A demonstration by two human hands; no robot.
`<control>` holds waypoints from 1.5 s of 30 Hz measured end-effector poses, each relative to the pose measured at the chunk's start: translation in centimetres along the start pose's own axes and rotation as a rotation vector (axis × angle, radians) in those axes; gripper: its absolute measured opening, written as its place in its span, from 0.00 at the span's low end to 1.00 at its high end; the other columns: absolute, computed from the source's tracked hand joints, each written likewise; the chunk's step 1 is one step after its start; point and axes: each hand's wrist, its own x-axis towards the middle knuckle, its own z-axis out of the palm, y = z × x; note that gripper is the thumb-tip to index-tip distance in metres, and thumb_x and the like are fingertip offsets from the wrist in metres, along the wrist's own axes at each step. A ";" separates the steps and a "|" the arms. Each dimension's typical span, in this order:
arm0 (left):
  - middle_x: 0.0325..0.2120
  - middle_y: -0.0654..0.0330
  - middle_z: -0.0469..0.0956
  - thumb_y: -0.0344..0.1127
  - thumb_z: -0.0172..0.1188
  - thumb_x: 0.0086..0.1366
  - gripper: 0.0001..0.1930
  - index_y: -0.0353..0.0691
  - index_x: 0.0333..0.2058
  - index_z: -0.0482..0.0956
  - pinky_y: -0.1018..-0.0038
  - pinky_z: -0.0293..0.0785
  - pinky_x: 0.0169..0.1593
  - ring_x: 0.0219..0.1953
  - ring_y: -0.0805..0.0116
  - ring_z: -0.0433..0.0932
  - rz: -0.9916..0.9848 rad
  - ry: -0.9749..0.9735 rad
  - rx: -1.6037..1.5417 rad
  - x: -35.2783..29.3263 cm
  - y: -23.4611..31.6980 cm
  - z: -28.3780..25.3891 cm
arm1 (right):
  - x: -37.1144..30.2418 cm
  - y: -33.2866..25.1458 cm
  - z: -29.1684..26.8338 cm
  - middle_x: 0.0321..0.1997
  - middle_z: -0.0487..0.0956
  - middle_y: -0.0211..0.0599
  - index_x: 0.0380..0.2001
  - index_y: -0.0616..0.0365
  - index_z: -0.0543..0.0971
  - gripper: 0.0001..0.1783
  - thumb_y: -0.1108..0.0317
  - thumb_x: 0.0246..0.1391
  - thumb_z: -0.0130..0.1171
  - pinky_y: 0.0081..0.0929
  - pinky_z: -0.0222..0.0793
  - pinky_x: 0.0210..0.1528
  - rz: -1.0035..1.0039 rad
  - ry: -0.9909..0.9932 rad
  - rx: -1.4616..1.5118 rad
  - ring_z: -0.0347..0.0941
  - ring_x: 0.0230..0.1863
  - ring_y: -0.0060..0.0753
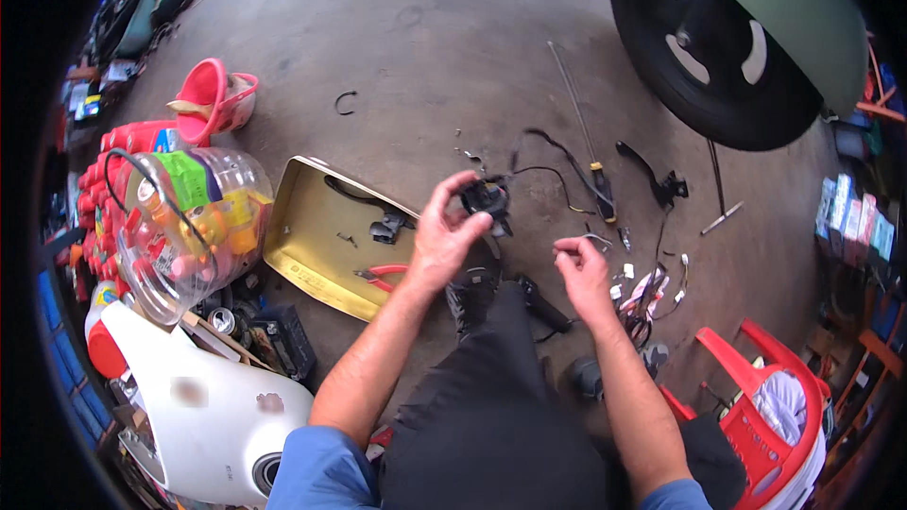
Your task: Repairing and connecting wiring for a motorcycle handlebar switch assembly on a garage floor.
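Concrete floor [397, 28], tyre [718, 66], yellow tray [312, 246] nr hands

The small black plastic switch housing [487, 196] looked matt. The shallow yellow metal tray [312, 246] had a dull sheen. The grey concrete floor [425, 38] was rough, the white moulded plastic fairing [203, 397] glossy, the clear plastic jar [189, 227] shiny.

One camera sits on the person's head. It looks steeply down, close over the forearms and the concrete floor [425, 28]
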 end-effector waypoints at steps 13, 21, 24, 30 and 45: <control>0.52 0.57 0.68 0.22 0.60 0.58 0.30 0.37 0.59 0.61 0.78 0.74 0.39 0.39 0.73 0.76 0.066 0.091 0.140 4.4 0.1 -2.4 | -7.2 4.3 3.0 0.49 0.67 0.46 0.51 0.58 0.67 0.31 0.76 0.39 0.63 0.42 0.60 0.55 -0.189 -0.061 -0.607 0.63 0.53 0.52; 0.55 0.58 0.65 0.22 0.60 0.58 0.30 0.36 0.59 0.60 0.81 0.72 0.41 0.41 0.76 0.75 0.042 0.060 0.056 3.0 0.4 -1.8 | -6.5 5.6 2.6 0.46 0.69 0.48 0.49 0.60 0.65 0.30 0.77 0.40 0.63 0.40 0.64 0.52 -0.174 -0.017 -0.416 0.68 0.48 0.50; 0.55 0.58 0.65 0.23 0.59 0.59 0.30 0.36 0.59 0.60 0.81 0.72 0.41 0.41 0.76 0.75 0.055 0.050 0.047 3.1 0.1 -1.7 | -5.8 5.2 1.2 0.45 0.74 0.41 0.51 0.62 0.63 0.29 0.78 0.45 0.61 0.29 0.67 0.53 0.034 -0.017 0.023 0.71 0.49 0.32; 0.53 0.56 0.68 0.22 0.59 0.59 0.31 0.36 0.60 0.58 0.77 0.75 0.47 0.44 0.71 0.77 0.029 0.025 0.077 3.3 -0.6 -1.4 | -3.5 1.5 -2.4 0.48 0.75 0.44 0.53 0.64 0.66 0.26 0.68 0.53 0.61 0.33 0.72 0.51 0.274 -0.281 0.856 0.75 0.47 0.35; 0.51 0.58 0.68 0.25 0.59 0.59 0.29 0.37 0.60 0.61 0.79 0.74 0.41 0.38 0.77 0.75 -0.033 0.067 0.137 3.7 -0.5 -1.5 | -1.4 1.2 -1.3 0.53 0.73 0.50 0.55 0.65 0.66 0.24 0.69 0.57 0.56 0.38 0.73 0.52 0.312 -0.460 1.211 0.73 0.50 0.41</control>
